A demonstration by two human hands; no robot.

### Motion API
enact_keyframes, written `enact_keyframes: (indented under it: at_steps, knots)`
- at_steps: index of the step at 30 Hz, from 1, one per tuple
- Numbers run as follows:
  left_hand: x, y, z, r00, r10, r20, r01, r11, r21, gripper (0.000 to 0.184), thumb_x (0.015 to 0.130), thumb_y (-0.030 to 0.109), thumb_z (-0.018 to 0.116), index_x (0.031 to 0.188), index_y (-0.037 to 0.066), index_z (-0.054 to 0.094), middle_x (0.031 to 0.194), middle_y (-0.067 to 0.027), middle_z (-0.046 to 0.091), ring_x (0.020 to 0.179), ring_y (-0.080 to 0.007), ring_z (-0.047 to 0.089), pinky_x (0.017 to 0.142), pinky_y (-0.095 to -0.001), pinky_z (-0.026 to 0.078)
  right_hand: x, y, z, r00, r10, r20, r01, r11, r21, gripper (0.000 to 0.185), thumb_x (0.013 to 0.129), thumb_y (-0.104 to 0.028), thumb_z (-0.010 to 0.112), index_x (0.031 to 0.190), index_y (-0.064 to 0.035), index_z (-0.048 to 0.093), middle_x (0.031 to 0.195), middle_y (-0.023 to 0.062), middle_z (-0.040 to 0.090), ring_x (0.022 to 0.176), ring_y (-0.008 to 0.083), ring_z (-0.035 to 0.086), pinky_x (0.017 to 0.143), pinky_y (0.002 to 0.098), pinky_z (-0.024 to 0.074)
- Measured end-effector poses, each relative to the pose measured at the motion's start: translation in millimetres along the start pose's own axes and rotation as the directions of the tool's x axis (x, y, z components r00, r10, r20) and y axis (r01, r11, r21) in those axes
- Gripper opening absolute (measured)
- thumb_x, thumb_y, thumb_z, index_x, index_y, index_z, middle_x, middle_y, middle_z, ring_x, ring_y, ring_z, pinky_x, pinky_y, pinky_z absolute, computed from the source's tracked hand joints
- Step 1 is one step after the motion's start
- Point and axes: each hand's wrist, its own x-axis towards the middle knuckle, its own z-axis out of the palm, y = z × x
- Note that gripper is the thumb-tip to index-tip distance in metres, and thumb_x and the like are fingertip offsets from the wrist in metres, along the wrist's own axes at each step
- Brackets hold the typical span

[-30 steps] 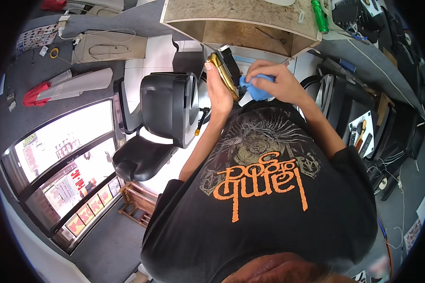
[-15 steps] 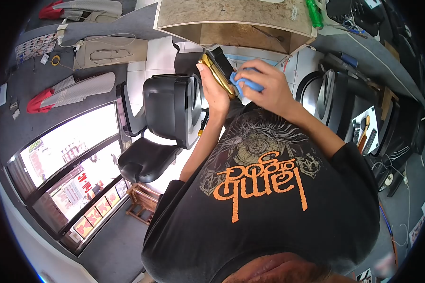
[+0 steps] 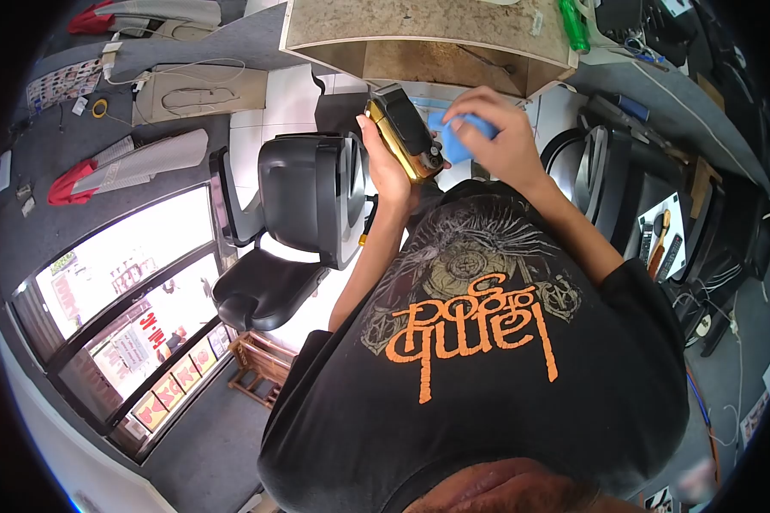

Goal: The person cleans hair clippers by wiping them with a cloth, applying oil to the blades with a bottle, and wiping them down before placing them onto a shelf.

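Note:
My left hand [image 3: 387, 169] is wrapped round a gold and black device [image 3: 405, 128], which looks like a hair clipper. Its black face is turned towards my right hand, and the gold side lies against my palm. My right hand [image 3: 506, 141] pinches a crumpled blue cloth [image 3: 464, 137], just to the right of the device; a narrow gap seems to separate cloth and device. Both hands are in front of my black shirt, near the open wooden cabinet.
Ahead is a wooden cabinet [image 3: 428, 26] with a green bottle [image 3: 574, 27] beside it. A black salon chair [image 3: 289, 192] stands at left, with a wooden stool [image 3: 261, 366] below it. Another black chair [image 3: 606, 179] and a tray of combs [image 3: 674, 224] are at right.
My right hand has drawn the blue cloth slightly right and up, off the device. The device has turned in my left hand, so more of its black face shows.

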Motion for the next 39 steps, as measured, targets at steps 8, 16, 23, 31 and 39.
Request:
enact_keyframes:
  at_steps: [8,16,23,31,39]
  knots:
    - [18.6,-21.8,-22.5,0.986,0.067,-0.154,-0.073,0.997,-0.032,0.062,0.109,0.066,0.037,0.123,0.012,0.063,0.102,-0.0065,0.070,0.093,-0.0204,0.070,0.080,-0.0355,0.059,-7.2,-31.7,32.2,0.955,-0.280,0.092,0.295,0.917,-0.269,0.035,0.091,-0.016,0.074,0.124,-0.0070,0.074,0.135,0.0088,0.065,0.115,0.0334,0.063,0.097,0.0409,0.0544]
    - [-2.4,-6.0,4.8,0.998,-0.050,-0.028,0.048,0.998,-0.045,0.069,0.107,0.071,0.032,0.123,0.012,0.062,0.104,-0.0069,0.071,0.088,-0.0215,0.071,0.068,-0.0422,0.060,-3.1,-4.1,16.5,0.917,-0.396,0.050,0.392,0.867,-0.307,0.034,0.085,-0.012,0.075,0.119,-0.0120,0.079,0.130,0.0090,0.066,0.111,0.0306,0.064,0.093,0.0410,0.0556]
    - [0.9,-11.6,-2.0,0.995,0.023,-0.095,-0.028,0.998,-0.058,0.065,0.107,0.070,0.034,0.120,0.012,0.060,0.100,-0.0057,0.068,0.083,-0.0184,0.069,0.064,-0.0371,0.057,1.6,-27.9,10.3,0.979,-0.202,-0.019,0.200,0.977,-0.076,0.018,0.082,-0.011,0.079,0.099,-0.0052,0.077,0.119,0.0120,0.067,0.108,0.0296,0.068,0.092,0.0382,0.0550]
    - [4.7,-20.0,-7.2,0.939,0.211,-0.270,-0.200,0.977,0.070,0.062,0.109,0.068,0.036,0.112,0.012,0.060,0.096,-0.0025,0.062,0.081,-0.0131,0.060,0.066,-0.0294,0.050,-22.4,-31.2,32.8,0.958,-0.273,0.083,0.286,0.903,-0.322,0.029,0.083,-0.010,0.077,0.112,-0.0138,0.078,0.122,0.0064,0.065,0.106,0.0309,0.065,0.087,0.0387,0.0560]
    - [-5.5,-25.0,-9.4,0.909,0.340,-0.242,-0.255,0.912,0.322,0.066,0.113,0.062,0.024,0.123,0.005,0.057,0.104,-0.0078,0.063,0.092,-0.0159,0.062,0.082,-0.0299,0.051,-32.5,-22.5,32.2,0.983,-0.160,0.092,0.180,0.938,-0.297,0.031,0.090,-0.012,0.072,0.120,-0.0103,0.076,0.123,0.0089,0.064,0.110,0.0303,0.064,0.090,0.0398,0.0551]
